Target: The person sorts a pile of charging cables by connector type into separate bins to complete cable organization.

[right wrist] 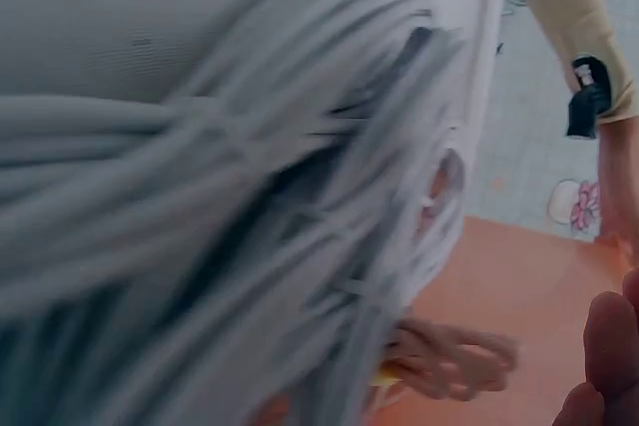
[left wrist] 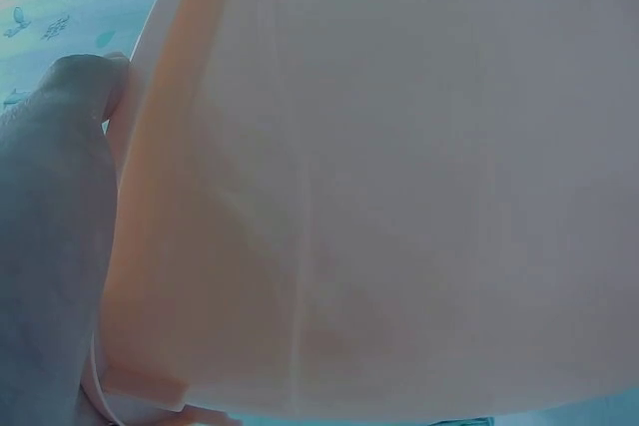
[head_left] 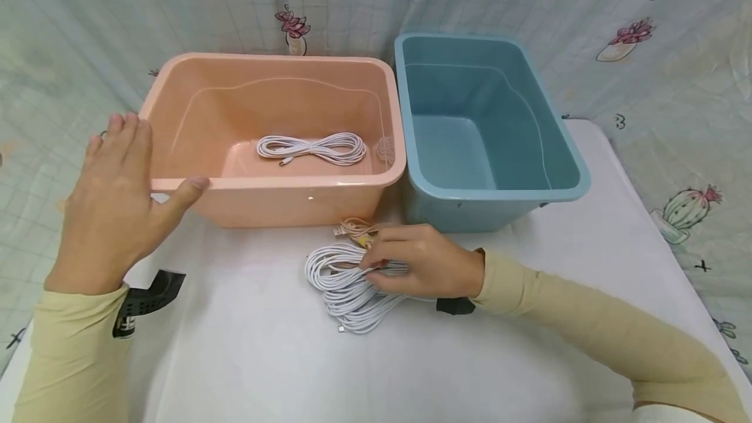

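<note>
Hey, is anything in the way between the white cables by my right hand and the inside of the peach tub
Yes: the near wall of the peach tub stands between, so the white cables would probably need lifting over it. A beige USB cable also lies between them and that wall.

It's softly bright in here, with a tiny glint on the front of the peach bin (head_left: 276,206) and faint shadow before its left end. Left-wrist view: dim, hazy, bluish; right-wrist: white cables (right wrist: 190,216) blurred.
</note>
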Available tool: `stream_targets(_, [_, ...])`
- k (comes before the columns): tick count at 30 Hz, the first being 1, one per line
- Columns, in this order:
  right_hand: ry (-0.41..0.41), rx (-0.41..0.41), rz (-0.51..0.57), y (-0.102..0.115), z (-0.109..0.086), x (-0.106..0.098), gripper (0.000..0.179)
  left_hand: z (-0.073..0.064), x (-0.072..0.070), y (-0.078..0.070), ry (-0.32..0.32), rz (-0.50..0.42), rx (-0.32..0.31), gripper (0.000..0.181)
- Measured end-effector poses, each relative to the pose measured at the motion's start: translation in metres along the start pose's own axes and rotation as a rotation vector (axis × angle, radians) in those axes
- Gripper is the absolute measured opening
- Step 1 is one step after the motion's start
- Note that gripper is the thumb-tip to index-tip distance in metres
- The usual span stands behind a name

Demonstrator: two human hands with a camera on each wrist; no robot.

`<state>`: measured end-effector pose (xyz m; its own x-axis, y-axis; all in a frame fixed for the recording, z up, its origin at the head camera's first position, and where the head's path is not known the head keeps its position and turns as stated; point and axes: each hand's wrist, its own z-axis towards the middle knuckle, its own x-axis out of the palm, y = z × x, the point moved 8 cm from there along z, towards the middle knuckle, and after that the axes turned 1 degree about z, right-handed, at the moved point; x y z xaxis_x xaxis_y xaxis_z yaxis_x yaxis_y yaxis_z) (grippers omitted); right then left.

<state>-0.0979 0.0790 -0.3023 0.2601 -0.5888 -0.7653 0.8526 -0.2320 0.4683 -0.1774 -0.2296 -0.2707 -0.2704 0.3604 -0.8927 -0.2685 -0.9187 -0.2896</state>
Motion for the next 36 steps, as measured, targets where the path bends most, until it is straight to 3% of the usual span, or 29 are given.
stream_targets(10, [-0.02, -0.017, -0.115, -0.009, -0.031, 0.015, 0.013, -0.001, 0.003, 0.002, 0.02, 0.007, -0.016, 0.094])
stream_targets(17, [0.019, -0.025, -0.152, -0.012, -0.044, 0.022, 0.009, -0.002, 0.004, 0.002, 0.034, 0.012, -0.025, 0.094])
stream_targets(29, [0.156, -0.031, -0.267, -0.009, -0.054, 0.034, 0.014, -0.001, 0.002, 0.002, 0.02, 0.025, -0.027, 0.095])
stream_targets(36, [0.146, -0.052, -0.284, -0.007, -0.054, 0.037, 0.015, -0.001, 0.001, 0.003, 0.025, 0.026, -0.034, 0.095])
